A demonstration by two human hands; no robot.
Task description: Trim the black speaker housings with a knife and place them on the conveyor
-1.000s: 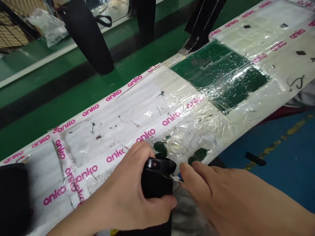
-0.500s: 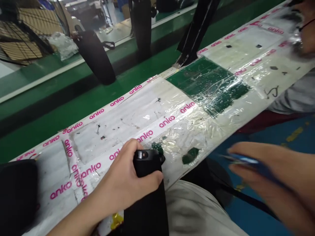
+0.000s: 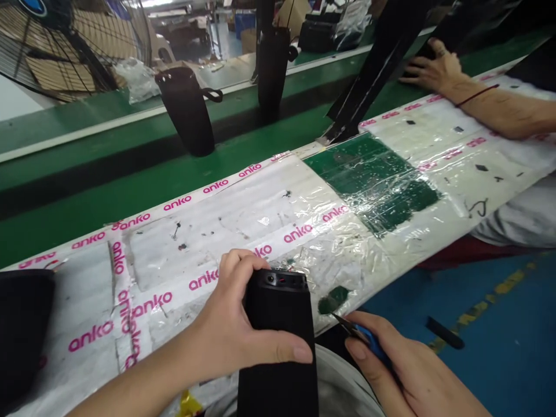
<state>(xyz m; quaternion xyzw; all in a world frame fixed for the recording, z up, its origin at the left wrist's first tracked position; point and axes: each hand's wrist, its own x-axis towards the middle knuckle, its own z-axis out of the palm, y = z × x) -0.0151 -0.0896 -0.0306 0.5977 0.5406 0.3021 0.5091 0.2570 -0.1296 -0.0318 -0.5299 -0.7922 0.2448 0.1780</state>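
My left hand (image 3: 243, 324) is wrapped round the upper part of a black box-shaped device (image 3: 278, 370), thumb across its near face. The top end of the device shows a round hole and a small red spot in a recess. To the right, my right hand (image 3: 399, 359) grips a blue-handled tool (image 3: 372, 343) with a thin dark pointed tip, aimed left toward the device but apart from it. Below the device lies light grey cloth over my lap.
The taped white work surface (image 3: 208, 231) runs diagonally beside a green belt (image 3: 130, 168). Black cylindrical items (image 3: 186, 113) stand on the belt. Another person's hand (image 3: 438, 66) rests at the upper right. A dark object (image 3: 26, 336) sits at left, and a fan (image 3: 78, 46) behind.
My right hand has moved left with the tool, closer to the device. The device's top end is turned more into view. The other person's hand has reached over the belt.
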